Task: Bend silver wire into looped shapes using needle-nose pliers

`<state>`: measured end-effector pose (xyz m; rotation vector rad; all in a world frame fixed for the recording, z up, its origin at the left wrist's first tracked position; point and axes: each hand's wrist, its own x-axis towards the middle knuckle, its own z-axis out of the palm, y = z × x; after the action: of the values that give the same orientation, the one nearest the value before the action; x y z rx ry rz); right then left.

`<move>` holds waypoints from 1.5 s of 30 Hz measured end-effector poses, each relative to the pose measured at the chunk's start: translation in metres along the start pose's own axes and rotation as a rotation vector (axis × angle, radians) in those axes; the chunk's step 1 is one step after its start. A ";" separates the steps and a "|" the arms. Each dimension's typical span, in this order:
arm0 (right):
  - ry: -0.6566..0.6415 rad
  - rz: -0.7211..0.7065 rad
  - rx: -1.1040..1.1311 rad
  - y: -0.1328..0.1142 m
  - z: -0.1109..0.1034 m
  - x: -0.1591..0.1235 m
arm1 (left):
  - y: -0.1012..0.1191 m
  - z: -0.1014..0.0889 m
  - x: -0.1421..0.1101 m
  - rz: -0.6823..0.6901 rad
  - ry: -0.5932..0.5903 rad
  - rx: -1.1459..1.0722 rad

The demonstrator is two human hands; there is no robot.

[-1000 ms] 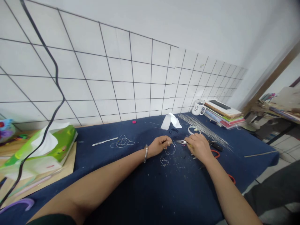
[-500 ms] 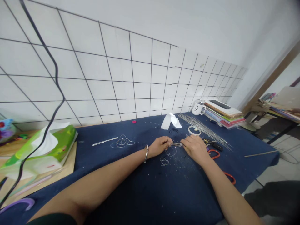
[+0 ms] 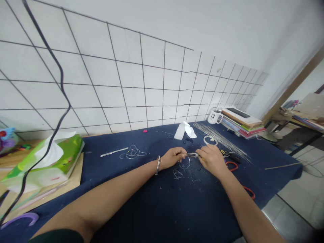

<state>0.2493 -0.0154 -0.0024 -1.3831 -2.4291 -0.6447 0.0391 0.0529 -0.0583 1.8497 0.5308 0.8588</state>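
Observation:
My left hand (image 3: 174,158), with a silver bangle (image 3: 158,165) on its wrist, pinches a thin wire (image 3: 186,163) whose loop hangs below the fingertips. In my right hand (image 3: 212,160) is a pair of pliers (image 3: 193,155); the metal jaws point left and meet the wire at my left fingertips. Whether the jaws are fully closed is too small to tell. A small coil of wire (image 3: 177,174) lies on the dark blue cloth (image 3: 157,216) just below my hands, among tiny scraps. Another tangled wire loop (image 3: 133,152) rests further left, beside thin straight rods (image 3: 114,152).
Right of my hands lie orange-handled scissors (image 3: 231,165) and a coil of white cord (image 3: 210,140). Behind are long thin wires (image 3: 222,140), a white mug (image 3: 214,116) and stacked books (image 3: 244,122). At left sits a green tissue pack (image 3: 63,158), with a black cable (image 3: 60,72) hanging across.
My right hand has shifted very slightly with the pliers, showing a bit more of them. My left hand keeps its pinch on the wire. The dark shape at lower right has mostly left view.

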 end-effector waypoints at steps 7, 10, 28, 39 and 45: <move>0.005 -0.028 -0.074 0.005 0.000 0.000 | 0.002 0.000 0.000 -0.043 0.007 0.017; 0.009 -0.031 -0.097 0.004 0.000 0.001 | 0.001 0.001 0.000 -0.048 0.010 0.028; -0.017 0.020 -0.221 -0.014 -0.004 0.004 | -0.002 0.002 0.000 -0.095 0.069 0.140; -0.039 0.029 -0.264 -0.016 -0.004 0.003 | -0.004 0.003 0.001 -0.094 0.083 0.171; -0.021 0.032 -0.236 -0.014 -0.002 0.003 | -0.003 0.002 0.000 -0.086 0.076 0.159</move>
<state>0.2359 -0.0199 -0.0025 -1.5190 -2.4029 -0.9387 0.0409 0.0531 -0.0619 1.9283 0.7390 0.8520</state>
